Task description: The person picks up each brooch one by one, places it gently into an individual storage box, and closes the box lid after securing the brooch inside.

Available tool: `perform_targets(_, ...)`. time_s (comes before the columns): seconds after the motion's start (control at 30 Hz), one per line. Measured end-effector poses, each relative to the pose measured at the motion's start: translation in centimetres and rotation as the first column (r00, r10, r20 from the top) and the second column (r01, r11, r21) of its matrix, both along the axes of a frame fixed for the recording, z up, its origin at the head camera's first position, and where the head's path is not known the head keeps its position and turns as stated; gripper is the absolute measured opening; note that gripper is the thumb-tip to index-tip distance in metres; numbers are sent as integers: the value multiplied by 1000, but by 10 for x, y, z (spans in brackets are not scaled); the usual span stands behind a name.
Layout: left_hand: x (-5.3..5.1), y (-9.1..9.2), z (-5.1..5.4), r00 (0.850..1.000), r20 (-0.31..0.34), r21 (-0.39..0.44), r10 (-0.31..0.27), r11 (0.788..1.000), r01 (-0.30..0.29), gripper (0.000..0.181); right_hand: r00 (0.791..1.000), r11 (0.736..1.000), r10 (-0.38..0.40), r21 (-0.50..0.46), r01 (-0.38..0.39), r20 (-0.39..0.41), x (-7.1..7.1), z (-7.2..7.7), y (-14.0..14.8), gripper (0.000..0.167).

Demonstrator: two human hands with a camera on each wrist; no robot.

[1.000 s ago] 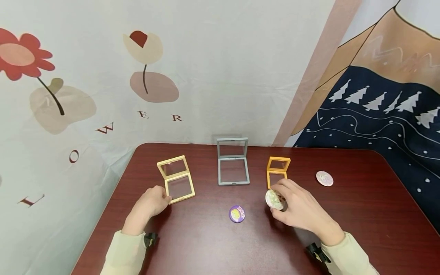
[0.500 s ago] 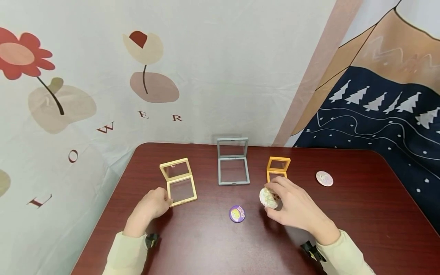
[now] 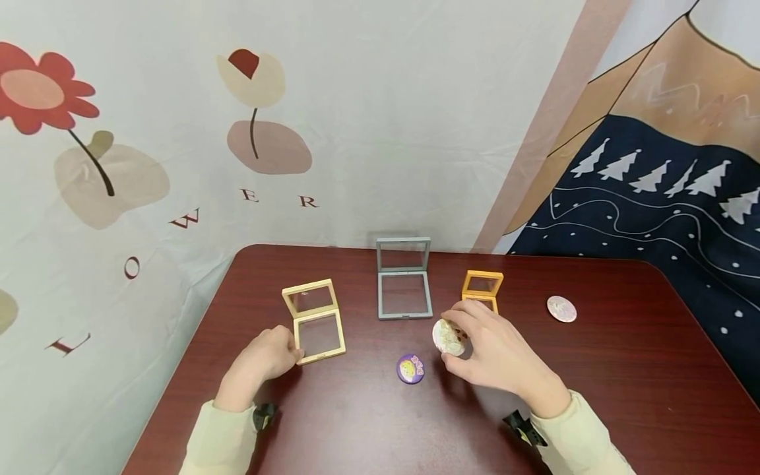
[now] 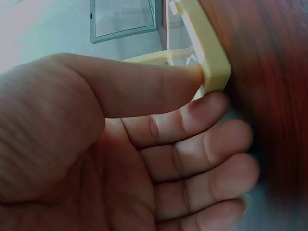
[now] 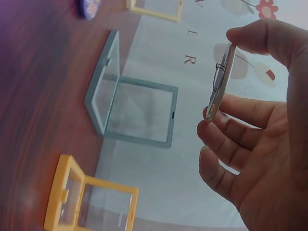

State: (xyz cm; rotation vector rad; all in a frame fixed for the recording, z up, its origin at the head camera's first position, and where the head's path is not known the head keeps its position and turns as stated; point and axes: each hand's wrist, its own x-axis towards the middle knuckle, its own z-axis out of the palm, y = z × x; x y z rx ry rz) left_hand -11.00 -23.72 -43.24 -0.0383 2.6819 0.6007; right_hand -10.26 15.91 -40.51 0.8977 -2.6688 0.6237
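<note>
Thumb and fingers of the right hand (image 3: 497,353) pinch a cream badge (image 3: 449,337) by its rim, spread about as wide as the badge itself. The right wrist view shows it nearly edge-on, its pin wire on the back, the remaining fingers bent just beside it. The cream badge is held up over the table (image 3: 380,429), tilted, in front of the grey frame (image 3: 403,270) and to its right, with the purple badge (image 3: 410,369) lying near it on the left.

The left hand (image 3: 265,358) grips the yellow frame (image 3: 316,312) at its near left corner. Thumb and index finger close on that corner, apparently as a light pinch, though the left wrist view is dim and close; the other fingers lie together below, slightly bent.

All three frames are hinged in two halves and stand unfolded, the far half raised and the near half flat on the table. Clear panels fill the yellow frame and the grey frame, and the dark red tabletop shows through their near halves. Part of the orange frame's (image 3: 482,297) near half is hidden behind the right hand. Well to its right, a pale pink badge (image 3: 561,309) lies on the table.
</note>
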Motion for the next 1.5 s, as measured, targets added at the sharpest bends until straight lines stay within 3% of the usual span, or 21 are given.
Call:
perform_targets(0.47, 5, 8, 3, 1000, -1, 16, -21, 1000, 21, 39, 996, 995, 90, -41, -89, 7, -6, 12, -30, 49)
perform_targets(0.77, 8, 13, 3, 999, -13, 44, -49, 998, 50, 48, 988, 985, 145, -98, -140, 49, -10, 5, -50, 46)
perform_targets(1.07, 9, 17, 1, 995, -10, 49, -95, 994, 95, 53, 979, 982, 174, -91, -165, 103, -16, -4, -69, 46)
perform_targets(1.5, 12, 24, 1, 989, -8, 82, -145, 986, 145, 53, 977, 979, 195, -77, -189, 85, -13, -9, -93, 45)
